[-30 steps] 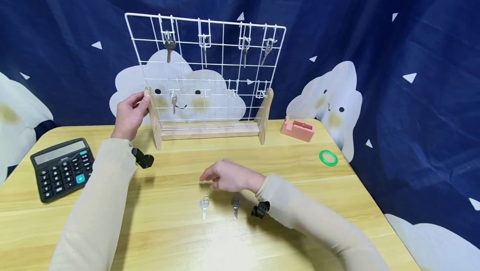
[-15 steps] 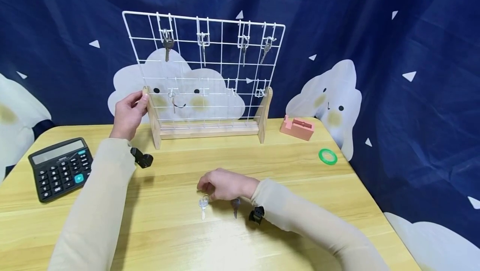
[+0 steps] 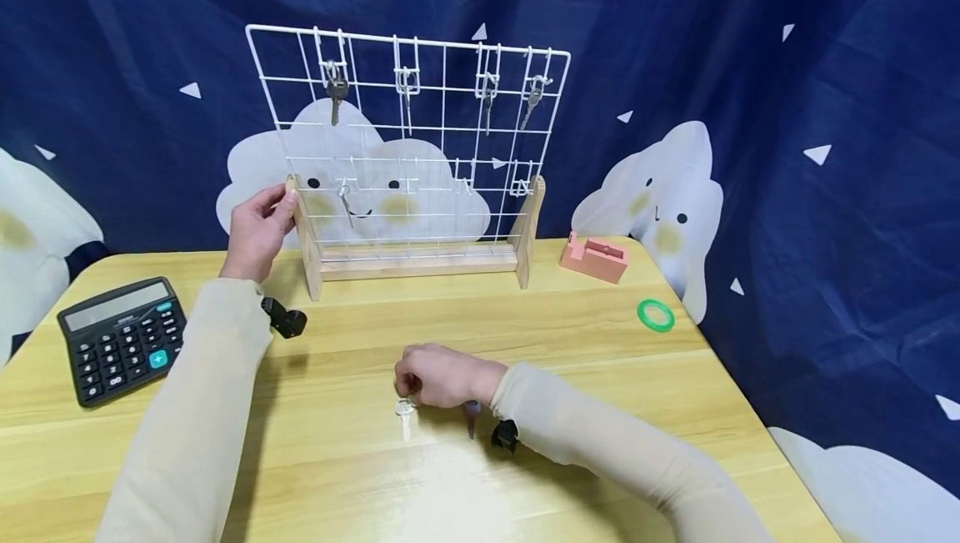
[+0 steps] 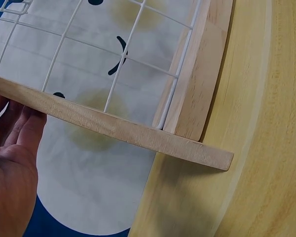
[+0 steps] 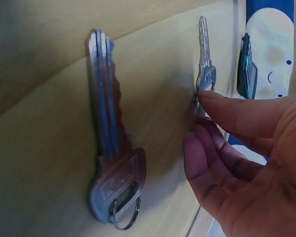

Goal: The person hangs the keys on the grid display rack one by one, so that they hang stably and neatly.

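My left hand [image 3: 258, 230] pinches the left wooden side post [image 3: 309, 247] of a white wire grid rack [image 3: 420, 41] at the back of the table. In the left wrist view its fingers [image 4: 29, 126] lie against the post's edge. My right hand [image 3: 444, 376], low over the table, pinches the ring end of a silver key [image 3: 405, 411]; thumb and fingertips meet there in the right wrist view. A second key [image 5: 116, 168] with a ring lies flat beside it, partly under the hand's shadow. Several keys, one being a dark key [image 3: 337, 89], hang from the rack's hooks.
A black calculator [image 3: 123, 341] lies at the left by the forearm. To the right of the rack stand a pink tape dispenser [image 3: 595, 259] and a green tape ring [image 3: 656, 315]. A dark blue curtain [image 3: 825, 234] with clouds borders the table.
The right hand has come down and toward me onto the left key's ring, its fingers closing there. That key now catches more light. The left hand stays on the post.
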`<action>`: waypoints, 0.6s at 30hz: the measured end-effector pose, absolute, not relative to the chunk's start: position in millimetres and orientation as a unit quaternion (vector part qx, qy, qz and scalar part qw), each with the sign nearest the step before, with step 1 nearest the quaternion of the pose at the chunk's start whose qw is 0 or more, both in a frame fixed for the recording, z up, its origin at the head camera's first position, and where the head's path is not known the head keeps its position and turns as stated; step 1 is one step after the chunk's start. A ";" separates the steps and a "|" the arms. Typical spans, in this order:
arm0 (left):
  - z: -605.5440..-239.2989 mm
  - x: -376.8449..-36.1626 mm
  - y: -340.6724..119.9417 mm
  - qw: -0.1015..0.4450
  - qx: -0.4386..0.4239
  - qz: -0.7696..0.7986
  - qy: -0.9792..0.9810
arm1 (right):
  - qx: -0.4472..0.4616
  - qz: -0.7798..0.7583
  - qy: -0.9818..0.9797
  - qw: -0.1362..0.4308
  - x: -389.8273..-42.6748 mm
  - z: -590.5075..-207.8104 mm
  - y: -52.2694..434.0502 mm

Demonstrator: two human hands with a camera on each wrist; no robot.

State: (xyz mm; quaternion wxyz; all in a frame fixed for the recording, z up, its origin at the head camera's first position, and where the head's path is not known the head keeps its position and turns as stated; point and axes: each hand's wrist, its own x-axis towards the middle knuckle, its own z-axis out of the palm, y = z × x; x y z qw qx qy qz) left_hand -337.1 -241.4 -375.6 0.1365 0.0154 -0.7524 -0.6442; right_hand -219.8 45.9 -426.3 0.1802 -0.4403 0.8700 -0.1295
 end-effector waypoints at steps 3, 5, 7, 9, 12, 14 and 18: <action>-374.8 -337.2 -241.2 0.138 0.014 -0.642 -0.754 | -0.435 -0.139 0.870 0.187 -220.9 -426.3 46.5; -375.4 -336.5 -240.5 0.142 0.013 -0.640 -0.755 | -0.432 -0.151 0.867 0.197 -221.6 -426.6 48.0; -376.1 -336.3 -240.1 0.145 0.012 -0.641 -0.754 | -0.430 -0.161 0.865 0.204 -222.0 -426.6 49.6; -376.5 -335.9 -239.9 0.146 0.013 -0.644 -0.751 | -0.429 -0.172 0.862 0.208 -222.0 -425.8 51.4; -376.8 -335.6 -240.0 0.144 0.014 -0.645 -0.750 | -0.428 -0.186 0.860 0.209 -221.9 -424.0 53.6; -376.7 -335.2 -240.2 0.144 0.015 -0.643 -0.752 | -0.423 -0.203 0.857 0.212 -222.2 -422.4 55.4; -376.2 -336.1 -240.4 0.146 0.015 -0.644 -0.751 | -0.419 -0.238 0.849 0.215 -224.5 -418.6 58.9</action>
